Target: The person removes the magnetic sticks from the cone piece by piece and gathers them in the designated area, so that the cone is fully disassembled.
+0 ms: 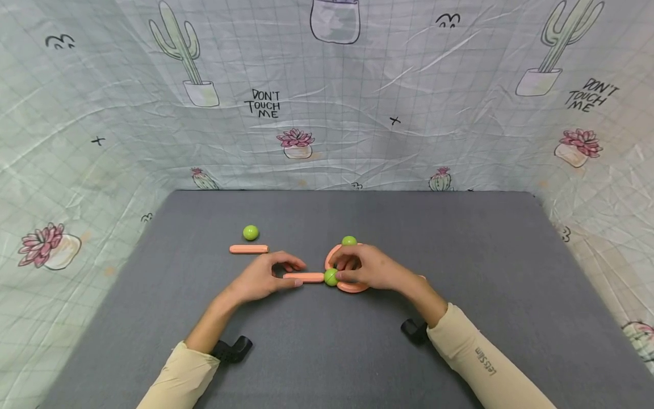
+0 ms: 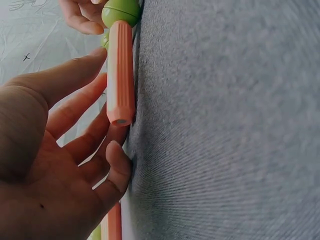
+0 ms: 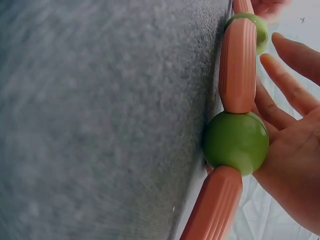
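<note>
A straight orange ribbed rod [image 1: 311, 277] joins a green ball [image 1: 331, 277], which adjoins a curved orange piece [image 1: 352, 287]. My left hand [image 1: 263, 278] straddles the rod's free end, its thumb in front and its fingers behind, without a clear grip. My right hand [image 1: 375, 267] reaches over the curved pieces, thumb and fingertips close beside that same ball; whether they touch it cannot be told. Another green ball [image 1: 349, 241] shows behind this hand. In the right wrist view a larger-looking green ball [image 3: 235, 142] links two orange pieces beside the palm.
A loose green ball [image 1: 250, 232] and a short orange rod [image 1: 248, 249] lie at the back left of the grey table [image 1: 317, 352]. A patterned cloth [image 1: 357, 142] hangs behind and at both sides. An orange end [image 1: 422, 277] peeks out behind the right wrist.
</note>
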The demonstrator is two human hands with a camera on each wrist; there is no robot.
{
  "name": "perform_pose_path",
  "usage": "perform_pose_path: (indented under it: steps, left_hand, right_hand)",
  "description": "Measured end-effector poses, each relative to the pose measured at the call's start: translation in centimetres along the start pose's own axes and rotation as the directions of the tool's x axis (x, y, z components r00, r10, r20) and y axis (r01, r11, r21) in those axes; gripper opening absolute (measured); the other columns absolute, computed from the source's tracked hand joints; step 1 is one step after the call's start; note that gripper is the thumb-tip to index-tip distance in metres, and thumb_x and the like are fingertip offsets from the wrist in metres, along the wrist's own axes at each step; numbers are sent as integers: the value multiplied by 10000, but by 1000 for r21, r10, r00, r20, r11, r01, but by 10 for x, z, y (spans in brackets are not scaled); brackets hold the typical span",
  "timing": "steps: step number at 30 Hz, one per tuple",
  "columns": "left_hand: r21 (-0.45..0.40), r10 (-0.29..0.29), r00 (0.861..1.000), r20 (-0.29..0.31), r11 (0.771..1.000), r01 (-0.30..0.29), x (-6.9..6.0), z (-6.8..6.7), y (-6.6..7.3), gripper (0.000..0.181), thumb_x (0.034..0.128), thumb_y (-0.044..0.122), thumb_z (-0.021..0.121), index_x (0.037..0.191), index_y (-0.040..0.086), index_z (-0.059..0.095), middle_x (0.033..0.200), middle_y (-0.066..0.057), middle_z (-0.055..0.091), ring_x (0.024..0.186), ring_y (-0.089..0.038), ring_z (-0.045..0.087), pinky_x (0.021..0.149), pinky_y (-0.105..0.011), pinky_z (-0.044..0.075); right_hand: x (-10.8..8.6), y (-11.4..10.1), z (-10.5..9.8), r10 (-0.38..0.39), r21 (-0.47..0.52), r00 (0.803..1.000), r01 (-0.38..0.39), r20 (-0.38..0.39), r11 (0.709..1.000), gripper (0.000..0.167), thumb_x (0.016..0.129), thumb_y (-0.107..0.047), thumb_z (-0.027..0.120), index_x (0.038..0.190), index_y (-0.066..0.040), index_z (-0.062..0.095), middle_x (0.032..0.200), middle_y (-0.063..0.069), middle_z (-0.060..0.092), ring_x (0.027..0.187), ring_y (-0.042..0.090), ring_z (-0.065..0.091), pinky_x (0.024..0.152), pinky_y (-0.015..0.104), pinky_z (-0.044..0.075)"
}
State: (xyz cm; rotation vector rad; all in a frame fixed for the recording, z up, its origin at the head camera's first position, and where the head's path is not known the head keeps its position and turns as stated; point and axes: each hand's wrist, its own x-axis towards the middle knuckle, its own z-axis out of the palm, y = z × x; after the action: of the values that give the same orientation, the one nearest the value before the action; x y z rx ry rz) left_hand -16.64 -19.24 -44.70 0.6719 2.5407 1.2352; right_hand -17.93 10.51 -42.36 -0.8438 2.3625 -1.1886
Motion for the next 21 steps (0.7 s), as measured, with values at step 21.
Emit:
perform_pose_path:
  steps: [21]
  left_hand:
    - [-29,-22,1000,-10,999,21,-2,4,-1,293,877,111,840,1158,172,784,1016,-26,755,907,-140,647,810,-270,514]
  right_hand:
    - [8,1,6,-68,-30,997,70,44,997,257,896,-126,830,1146,-101,778,1066,48,735,842,103,689,796,249,577]
